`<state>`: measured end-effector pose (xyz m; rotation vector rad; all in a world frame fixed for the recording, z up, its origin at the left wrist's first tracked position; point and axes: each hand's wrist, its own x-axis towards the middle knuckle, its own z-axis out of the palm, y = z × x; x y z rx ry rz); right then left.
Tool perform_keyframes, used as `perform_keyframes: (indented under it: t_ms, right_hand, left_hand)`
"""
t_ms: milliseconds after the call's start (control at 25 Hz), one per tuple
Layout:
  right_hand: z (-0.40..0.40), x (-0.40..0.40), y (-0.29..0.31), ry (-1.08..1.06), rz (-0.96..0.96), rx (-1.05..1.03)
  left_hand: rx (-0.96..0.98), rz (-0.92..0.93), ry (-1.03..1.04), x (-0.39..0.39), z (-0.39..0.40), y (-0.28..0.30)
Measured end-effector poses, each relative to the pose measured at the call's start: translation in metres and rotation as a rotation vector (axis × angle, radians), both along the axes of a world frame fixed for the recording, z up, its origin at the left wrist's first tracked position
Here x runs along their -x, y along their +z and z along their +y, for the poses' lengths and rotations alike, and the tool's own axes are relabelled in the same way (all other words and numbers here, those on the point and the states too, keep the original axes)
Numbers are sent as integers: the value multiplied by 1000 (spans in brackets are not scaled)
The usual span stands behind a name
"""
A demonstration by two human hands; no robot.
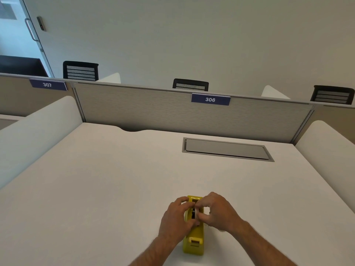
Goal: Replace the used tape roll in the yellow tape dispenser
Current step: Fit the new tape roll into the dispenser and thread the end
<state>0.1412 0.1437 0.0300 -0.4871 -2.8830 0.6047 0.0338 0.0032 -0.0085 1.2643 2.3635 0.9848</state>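
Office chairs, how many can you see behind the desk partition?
3: a left chair near the door, a middle chair above the 306 sign, a right chair at the edge. Others may be hidden.

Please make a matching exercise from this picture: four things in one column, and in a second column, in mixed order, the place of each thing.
Things:
1. yellow tape dispenser
2. sign 306
3. grey hatch
4. door handle

Places:
A. far upper left of the view
B. set flat into the desk, right of the middle
C. on the near desk, between the left hand and the right hand
D. on the top edge of the partition behind the desk

Pairs: 1-C, 2-D, 3-B, 4-A
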Motion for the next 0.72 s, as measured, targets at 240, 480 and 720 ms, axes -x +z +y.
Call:
perform_keyframes:
  t_ms: [240,480,720]
  right_hand:
    - [4,0,-1,14,4,14]
    - [7,1,-4,15,-16,-1]
    - [6,1,-6,0,-22,11]
  left_hand:
    - [0,1,-7,0,-1,0]
    - [-18,-30,0,1,0,0]
    - [-38,-30,-5,2,0,-1]
